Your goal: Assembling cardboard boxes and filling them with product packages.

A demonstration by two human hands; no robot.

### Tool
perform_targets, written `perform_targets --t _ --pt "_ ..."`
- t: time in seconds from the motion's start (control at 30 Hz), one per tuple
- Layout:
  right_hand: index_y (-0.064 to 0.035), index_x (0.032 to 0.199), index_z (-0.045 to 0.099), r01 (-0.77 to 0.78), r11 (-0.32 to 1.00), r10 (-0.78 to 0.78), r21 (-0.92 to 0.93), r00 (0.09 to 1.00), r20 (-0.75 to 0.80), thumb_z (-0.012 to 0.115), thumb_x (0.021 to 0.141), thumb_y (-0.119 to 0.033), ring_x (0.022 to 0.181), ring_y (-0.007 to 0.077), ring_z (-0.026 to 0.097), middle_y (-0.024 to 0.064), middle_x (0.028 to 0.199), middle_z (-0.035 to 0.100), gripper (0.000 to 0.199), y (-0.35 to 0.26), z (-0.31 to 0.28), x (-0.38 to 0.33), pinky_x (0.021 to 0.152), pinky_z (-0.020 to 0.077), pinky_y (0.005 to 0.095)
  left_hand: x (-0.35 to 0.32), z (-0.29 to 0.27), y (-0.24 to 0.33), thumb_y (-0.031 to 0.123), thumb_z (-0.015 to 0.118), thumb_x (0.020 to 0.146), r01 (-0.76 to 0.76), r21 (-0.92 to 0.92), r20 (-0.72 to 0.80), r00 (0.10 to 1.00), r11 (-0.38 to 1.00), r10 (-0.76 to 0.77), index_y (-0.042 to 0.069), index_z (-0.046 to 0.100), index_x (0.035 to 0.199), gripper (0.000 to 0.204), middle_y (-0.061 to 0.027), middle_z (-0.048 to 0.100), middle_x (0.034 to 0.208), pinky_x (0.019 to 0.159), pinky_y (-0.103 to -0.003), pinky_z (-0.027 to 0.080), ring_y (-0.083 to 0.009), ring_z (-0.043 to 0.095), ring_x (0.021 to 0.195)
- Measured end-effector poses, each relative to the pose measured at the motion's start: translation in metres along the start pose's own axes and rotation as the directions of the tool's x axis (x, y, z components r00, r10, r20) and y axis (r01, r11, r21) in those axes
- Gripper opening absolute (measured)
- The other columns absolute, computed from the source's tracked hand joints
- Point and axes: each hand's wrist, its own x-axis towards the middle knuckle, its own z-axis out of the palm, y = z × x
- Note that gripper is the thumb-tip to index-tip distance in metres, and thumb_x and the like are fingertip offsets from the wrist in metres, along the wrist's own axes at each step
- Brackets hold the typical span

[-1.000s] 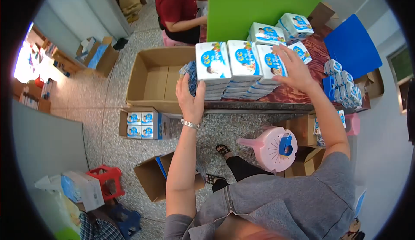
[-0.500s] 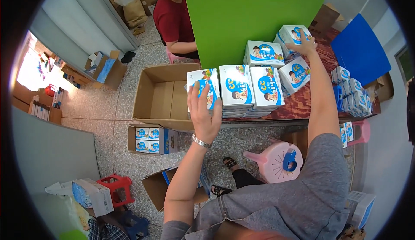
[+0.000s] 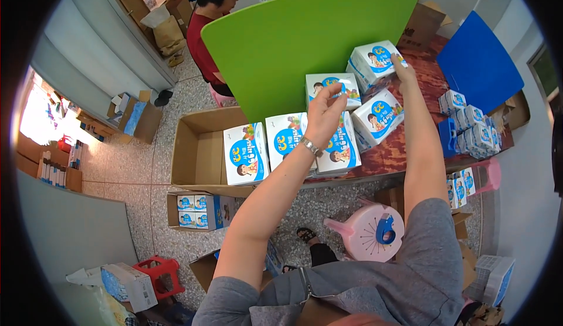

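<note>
Several stacks of white boxes with blue round prints and cartoon figures fill the left part of the table. My right hand (image 3: 402,70) grips the right side of the back-right box (image 3: 375,62), its fingers partly hidden behind the edge. My left hand (image 3: 326,116), a watch on its wrist, hangs open above the boxes with fingers apart. Its fingertips overlap the back-middle box (image 3: 346,91); I cannot tell whether they touch. In front stand the left box (image 3: 245,156), the middle box (image 3: 284,141) and the right box (image 3: 343,150). A slanted box (image 3: 378,116) sits right of them.
A green board (image 3: 293,44) stands behind the stacks, with a person (image 3: 202,44) beyond it. An open carton (image 3: 199,150) adjoins on the left. Small packs (image 3: 478,129) and a blue board (image 3: 481,62) are at right. A pink stool (image 3: 363,232) bears a tape roll (image 3: 385,230).
My left hand has left the front-left box and moved right, over the back-middle one. My right hand has slid from the back-right box's top to its right side. The view has shifted.
</note>
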Motion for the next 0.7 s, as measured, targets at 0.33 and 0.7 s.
perform_targets --t 0.33,0.7 --pt "-0.0014 0.122 0.052 0.282 0.952 -0.306 0.119 0.879 0.367 0.072 0.085 -0.023 0.097 0.0141 0.059 0.0094 0.107 0.062 0.048 -0.108 -0.002 -0.169 0.084 0.0471 0.0276 0.030 0.007 0.028 0.041 0.072 0.079 0.176 -0.016 0.025 0.984 0.984 -0.176 -0.003 0.029 0.142 0.088 -0.0256 0.040 0.137 0.090 -0.042 0.045 -0.0271 0.048 0.118" --pt "-0.0055 0.145 0.027 0.086 0.839 -0.020 -0.537 0.992 0.127 0.065 0.082 -0.054 0.120 0.0258 0.048 0.0162 0.136 0.046 0.088 0.033 -0.054 -0.178 0.093 0.0414 0.0436 -0.126 -0.083 0.081 0.010 0.066 0.081 0.012 -0.431 -0.047 0.998 0.902 -0.036 -0.003 0.038 0.134 0.062 -0.0124 0.058 0.114 0.089 -0.034 0.049 -0.0188 0.060 0.099"
